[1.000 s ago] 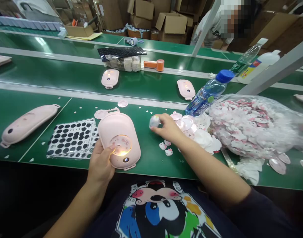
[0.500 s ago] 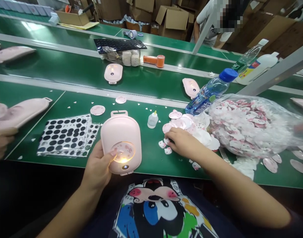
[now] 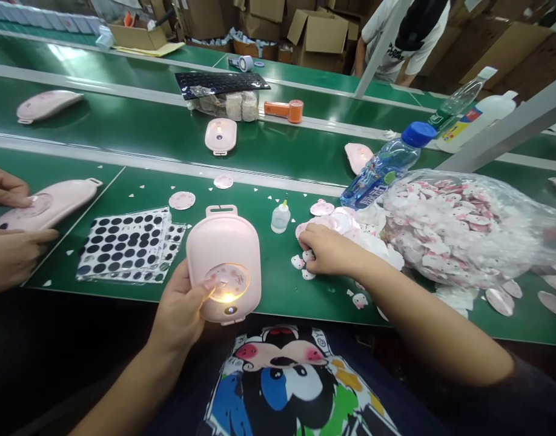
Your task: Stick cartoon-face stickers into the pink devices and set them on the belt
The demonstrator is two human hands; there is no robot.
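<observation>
The left hand (image 3: 183,298) is closed on the near left edge of a pink case (image 3: 223,242), its thumb laid flat over the glossy face and the other fingers passing out of sight beneath. The case is smooth, plastic-looking, a rounded oblong with a slotted loop at its far end; a round inset (image 3: 228,282) near its close end glows amber along the lower rim, above a small dark window. The case is tipped up over the near edge of the green tabletop (image 3: 278,290).

To the right of the case, the right hand (image 3: 326,249) curls down, fingertips bunched among flat, shiny cat-face pieces (image 3: 297,261); whether it pinches one cannot be told, as the fingers hide their tips. Between that hand and the case, slightly farther off, stands a squat translucent dropper bottle (image 3: 280,219) with a yellowish tip.

Left of the case lie flat sheets of black dots (image 3: 126,242), with a thin pink disc (image 3: 182,200) beyond them. Farther left, a co-worker's hands (image 3: 14,260) hold a similar pale-pink shell (image 3: 62,203). Well right of the case slumps a crinkled clear bag (image 3: 464,230) stuffed with cut pieces, a blue-capped bottle (image 3: 389,166) beside it.
</observation>
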